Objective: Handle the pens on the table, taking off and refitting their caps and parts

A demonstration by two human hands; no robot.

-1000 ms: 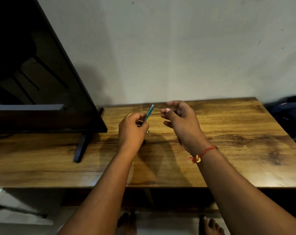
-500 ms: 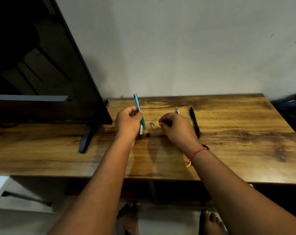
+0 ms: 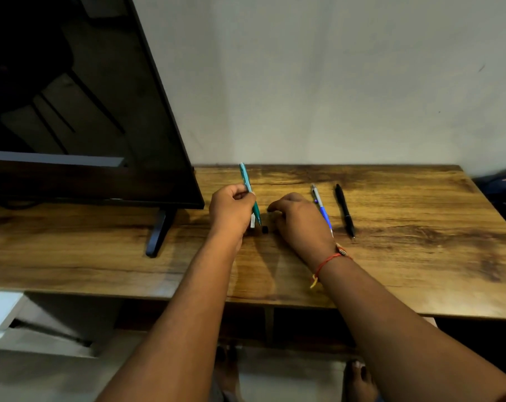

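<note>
Gripping the teal pen (image 3: 244,175) round its lower barrel, the left hand (image 3: 231,210) holds it nearly upright just above the table (image 3: 420,256), tip end down, where a second ago it leaned over to the right with both hands raised clear of the wood. The right hand (image 3: 299,221) has come down from beside the pen and now rests knuckles-up on the table, fingers curled under. It covers the spot where a tiny greenish bit lay half a second ago, so it is probably picking up a removed part to refit. Whether anything is pinched beneath the fingers cannot be told, as the hand hides it. A small black piece (image 3: 265,229) lies loose on the wood between the two hands, and a pale piece (image 3: 252,222) shows just under the left fist, beside the teal barrel. The teal pen therefore looks partly taken apart, with refitting not yet done. To the right of the right hand lie the blue and silver pen (image 3: 322,211) and, just beyond it, the black pen (image 3: 344,211), side by side and apart from each other. No tray, cup or box is in view, so the small parts sit directly on the table. The recess below the tabletop is too dark to read. A television (image 3: 72,111) stands at the left.
</note>
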